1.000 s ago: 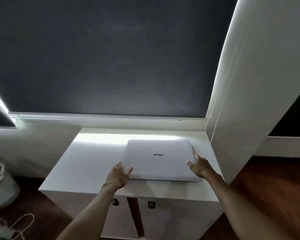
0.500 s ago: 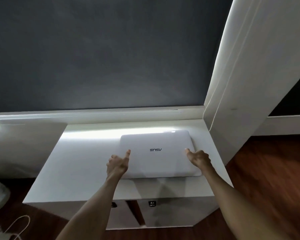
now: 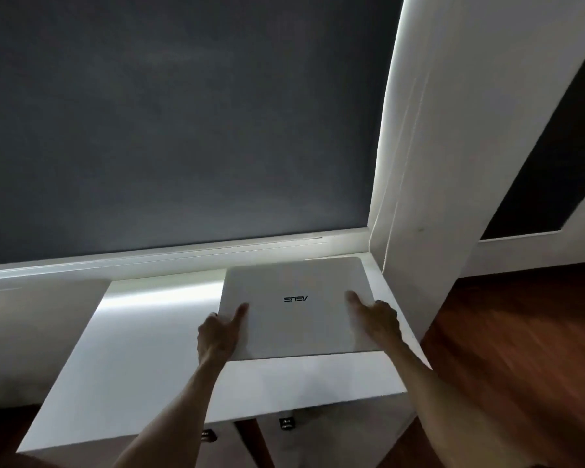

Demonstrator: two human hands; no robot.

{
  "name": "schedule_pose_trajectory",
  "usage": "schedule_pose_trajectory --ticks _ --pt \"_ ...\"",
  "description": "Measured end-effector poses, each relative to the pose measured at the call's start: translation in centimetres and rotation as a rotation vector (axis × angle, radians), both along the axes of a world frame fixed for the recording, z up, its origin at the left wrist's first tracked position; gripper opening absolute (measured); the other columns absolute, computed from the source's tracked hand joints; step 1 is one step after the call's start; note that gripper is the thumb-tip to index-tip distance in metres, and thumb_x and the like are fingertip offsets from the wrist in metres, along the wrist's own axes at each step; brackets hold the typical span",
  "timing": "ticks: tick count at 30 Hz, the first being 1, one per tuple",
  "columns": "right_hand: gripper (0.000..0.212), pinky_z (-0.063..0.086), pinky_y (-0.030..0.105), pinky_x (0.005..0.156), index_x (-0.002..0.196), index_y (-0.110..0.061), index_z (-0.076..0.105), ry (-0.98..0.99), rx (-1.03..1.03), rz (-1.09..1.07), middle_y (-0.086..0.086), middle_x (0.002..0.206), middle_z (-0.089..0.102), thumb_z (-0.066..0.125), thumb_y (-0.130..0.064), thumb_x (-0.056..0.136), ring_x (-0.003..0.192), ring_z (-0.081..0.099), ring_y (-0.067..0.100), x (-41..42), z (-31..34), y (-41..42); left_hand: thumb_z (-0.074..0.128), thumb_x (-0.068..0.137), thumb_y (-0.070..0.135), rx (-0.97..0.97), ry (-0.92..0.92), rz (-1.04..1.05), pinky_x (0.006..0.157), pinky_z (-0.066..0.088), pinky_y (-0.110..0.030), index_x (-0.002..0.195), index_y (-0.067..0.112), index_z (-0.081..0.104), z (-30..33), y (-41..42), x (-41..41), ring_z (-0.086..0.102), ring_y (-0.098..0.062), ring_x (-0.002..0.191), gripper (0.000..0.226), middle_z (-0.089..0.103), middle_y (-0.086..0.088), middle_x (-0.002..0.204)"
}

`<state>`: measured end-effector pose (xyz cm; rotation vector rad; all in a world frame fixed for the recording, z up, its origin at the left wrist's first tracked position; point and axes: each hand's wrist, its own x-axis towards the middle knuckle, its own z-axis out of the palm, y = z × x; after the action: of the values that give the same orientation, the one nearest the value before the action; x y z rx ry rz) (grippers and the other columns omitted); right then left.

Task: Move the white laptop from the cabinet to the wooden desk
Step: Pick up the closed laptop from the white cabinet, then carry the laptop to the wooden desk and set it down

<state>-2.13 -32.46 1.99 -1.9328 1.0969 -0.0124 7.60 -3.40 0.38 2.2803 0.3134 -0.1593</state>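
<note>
Since half a second ago both hands have closed in on the white laptop (image 3: 298, 309): then they lay at its near corners with a finger pointing over the lid, and now each has hold of a side edge. The view has also tipped and come closer, so less of the floor on the left shows.

The laptop lies shut, logo facing away from the person, on the white cabinet (image 3: 142, 366), toward the far right corner of its top and just beside the white wall pillar (image 3: 453, 197). Its near edge sits well back from the cabinet's front edge. Whether it has lifted off the top yet I cannot tell; it looks flat or barely raised.

To do the lift well, the fingers should get fully under both side edges before it rises, it should be kept level, and it should be drawn toward the body so the right side clears the pillar. The wooden desk is not in view.

The left hand (image 3: 218, 336) is partly closed on the left edge near the front corner, thumb laid on the lid, fingers hidden below. The right hand (image 3: 379, 320) grips the right edge likewise, one digit stretched across the lid, the rest curled out of sight.
</note>
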Motion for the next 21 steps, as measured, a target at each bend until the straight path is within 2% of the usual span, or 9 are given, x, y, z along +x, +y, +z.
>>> schedule_pose_trajectory --ticks 2,4,9,13,16,19,21 --pt "0.100 0.048 0.043 0.096 0.130 -0.004 0.059 -0.098 -0.018 -0.024 0.019 0.130 0.062 0.050 -0.085 0.071 0.118 0.060 0.038 -0.5 1.5 -0.8 0.058 0.073 0.077 -0.038 -0.058 -0.003 0.070 0.047 -0.039 0.096 0.006 0.062 1.7 -1.2 0.3 0.063 -0.037 0.088 0.075 0.068 -0.019 0.101" --pt "0.102 0.050 0.043 0.094 0.126 -0.008 0.062 -0.200 -0.026 -0.059 0.016 0.125 0.066 0.048 -0.089 0.066 0.111 0.063 0.038 -0.9 2.9 -1.9 0.061 0.074 0.073 -0.107 -0.121 -0.010 0.067 0.046 -0.038 0.093 0.007 0.060 3.5 -2.5 0.5 0.060 -0.034 0.081 0.069 0.068 -0.018 0.098" --pt "0.079 0.049 0.037 0.081 0.116 -0.015 0.064 -0.393 -0.083 -0.145 0.008 0.111 0.069 0.054 -0.081 0.075 0.093 0.064 0.029 -3.1 6.5 -4.8 0.061 0.072 0.075 -0.202 -0.248 -0.072 0.066 0.053 -0.042 0.084 0.012 0.056 6.7 -6.8 0.6 0.062 -0.034 0.076 0.065 0.067 -0.014 0.087" --pt "0.068 0.056 0.040 0.081 0.105 -0.019 0.061 -0.463 -0.137 -0.229 -0.001 0.095 0.066 0.052 -0.081 0.076 0.084 0.065 0.020 -6.1 8.1 -8.2 0.058 0.072 0.078 -0.212 -0.324 -0.179 0.065 0.053 -0.042 0.093 0.014 0.056 8.5 -11.3 -0.1 0.065 -0.037 0.080 0.067 0.067 -0.014 0.089" --pt "0.066 0.050 0.034 0.071 0.107 -0.019 0.058 -0.472 -0.156 -0.309 0.000 0.096 0.064 0.049 -0.078 0.080 0.081 0.062 0.018 -9.7 8.4 -11.7 0.059 0.072 0.076 -0.257 -0.341 -0.290 0.063 0.052 -0.041 0.092 0.013 0.056 9.5 -16.1 -1.6 0.064 -0.034 0.075 0.066 0.067 -0.011 0.087" --pt "0.073 0.048 0.034 0.076 0.114 -0.015 0.062 -0.498 -0.174 -0.420 0.002 0.102 0.065 0.046 -0.078 0.082 0.090 0.063 0.022 -14.2 8.2 -15.8 0.063 0.075 0.071 -0.306 -0.330 -0.408 0.062 0.049 -0.038 0.092 0.013 0.056 10.2 -22.0 -3.9 0.061 -0.031 0.073 0.061 0.067 -0.011 0.088" --pt "0.070 0.048 0.033 0.074 0.116 -0.015 0.063 -0.506 -0.195 -0.487 0.003 0.102 0.067 0.046 -0.075 0.085 0.087 0.064 0.020 -17.9 8.1 -18.7 0.064 0.076 0.069 -0.342 -0.335 -0.488 0.063 0.047 -0.037 0.094 0.012 0.057 10.4 -26.4 -6.0 0.061 -0.030 0.075 0.060 0.067 -0.009 0.090"
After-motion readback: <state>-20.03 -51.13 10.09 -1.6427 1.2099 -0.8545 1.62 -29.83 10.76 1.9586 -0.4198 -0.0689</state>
